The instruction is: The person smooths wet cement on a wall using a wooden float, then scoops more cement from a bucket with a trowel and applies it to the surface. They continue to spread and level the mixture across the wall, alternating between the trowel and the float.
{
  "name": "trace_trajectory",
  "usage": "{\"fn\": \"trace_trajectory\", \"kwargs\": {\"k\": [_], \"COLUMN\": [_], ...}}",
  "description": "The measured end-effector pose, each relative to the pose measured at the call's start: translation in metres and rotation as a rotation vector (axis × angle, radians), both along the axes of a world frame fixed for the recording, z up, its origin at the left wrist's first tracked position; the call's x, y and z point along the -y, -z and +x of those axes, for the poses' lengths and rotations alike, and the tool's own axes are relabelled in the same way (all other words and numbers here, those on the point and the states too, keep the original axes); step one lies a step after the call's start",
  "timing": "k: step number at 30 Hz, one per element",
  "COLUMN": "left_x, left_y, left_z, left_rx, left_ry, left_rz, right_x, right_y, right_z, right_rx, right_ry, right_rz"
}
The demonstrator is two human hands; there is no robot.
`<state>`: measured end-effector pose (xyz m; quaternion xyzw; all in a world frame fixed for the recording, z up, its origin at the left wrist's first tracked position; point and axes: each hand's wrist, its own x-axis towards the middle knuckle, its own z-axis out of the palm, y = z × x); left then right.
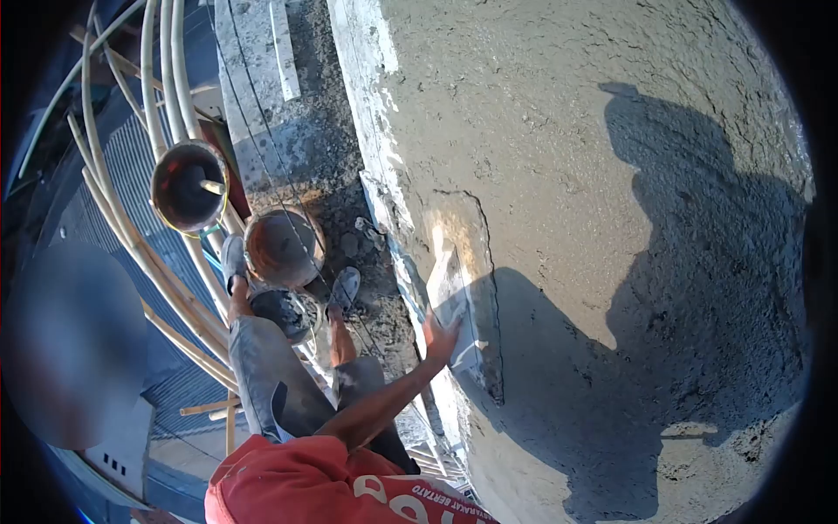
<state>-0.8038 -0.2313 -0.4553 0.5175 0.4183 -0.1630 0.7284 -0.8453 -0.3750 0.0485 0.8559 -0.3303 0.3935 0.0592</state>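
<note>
My left hand (443, 336), reaching across from the red sleeve, is closed around the lower part of the pale handle of a long plastering float (477, 262). The float's board lies against the wet grey mortar on the wall (541, 157), close to the wall's pale left edge. Mortar coats the board, and its upper end catches the sun. Some of my fingers are hidden by the handle and the angle. My right hand is out of the picture.
Near my feet are an upright bucket (284, 247), a dark bucket (189, 188) with a stick-like handle in it, and a third bucket (281, 313). Bamboo poles (175, 297) line the left above corrugated roofs. Thin cords cross the rubble-strewn ledge (371, 319). A blurred patch covers the far left.
</note>
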Motion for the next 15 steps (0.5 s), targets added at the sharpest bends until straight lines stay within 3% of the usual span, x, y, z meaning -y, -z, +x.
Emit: {"fn": "trace_trajectory", "kwargs": {"k": [1,3,5,6,8,15], "left_x": [0.011,0.001,-0.005,-0.034,-0.070,-0.208], "left_y": [-0.028,-0.071,-0.044,-0.031,0.017,0.102], "left_z": [-0.021,-0.012,0.021,0.055,0.121,0.348], "left_rx": [0.161,0.081,0.125,0.108,0.193,0.179], "left_ry": [0.007,0.021,-0.224,-0.006,0.006,0.030], "left_rz": [-0.014,-0.027,-0.160,-0.062,0.208,0.168], "right_x": [0.001,0.001,0.003,0.005,0.008,0.007], "right_y": [0.002,0.008,0.016,0.021,0.029,0.043], "right_z": [0.002,0.006,0.013,0.017,0.023,0.027], "right_rx": [0.002,0.000,-0.002,-0.004,-0.009,0.001], "right_ry": [-0.005,-0.009,-0.016,-0.023,-0.015,-0.016], "right_rz": [0.002,-0.004,-0.001,0.000,0.014,0.023]}}
